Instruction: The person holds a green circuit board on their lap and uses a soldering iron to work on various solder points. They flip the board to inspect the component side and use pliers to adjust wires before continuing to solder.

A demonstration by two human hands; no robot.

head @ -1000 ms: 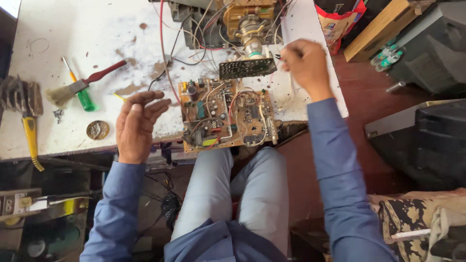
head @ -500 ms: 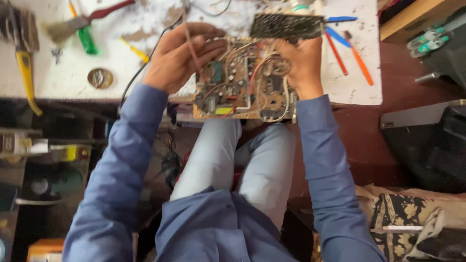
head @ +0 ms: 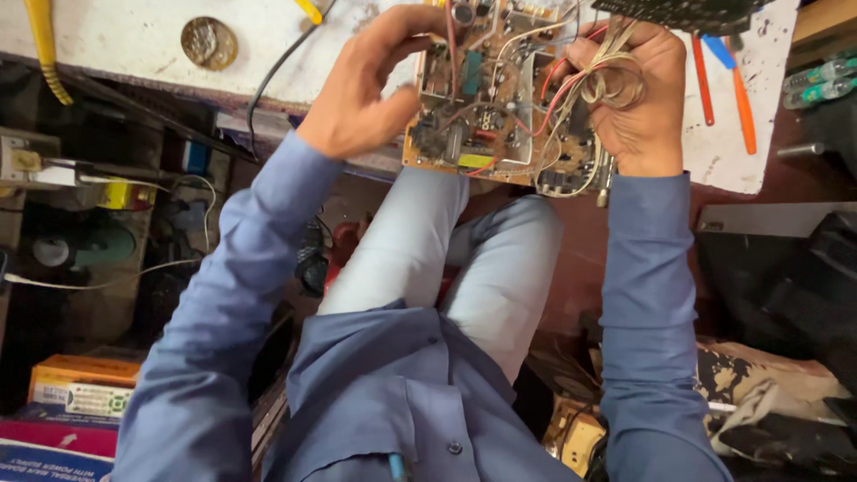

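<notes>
Board: a tan, rectangular circuit board [head: 500, 98] crowded with small components and red and white wires, held up between both hands above the near edge of the white, scuffed desk [head: 116, 54] and over the person's lap.
Left hand [head: 370, 89]: fingers curled over the board's left edge, thumb pressed on its face, gripping it.
Right hand [head: 638, 89]: closed around the board's right edge, with a looped bundle of pale wires [head: 607, 85] caught under the fingers.
Dark panel: a black perforated strip [head: 687, 13] just above the right hand, touching the board's top.
On the desk: a round brass-coloured disc [head: 209, 42] well left of the board; orange and blue slim tools [head: 728, 80] just right of the right hand.
</notes>
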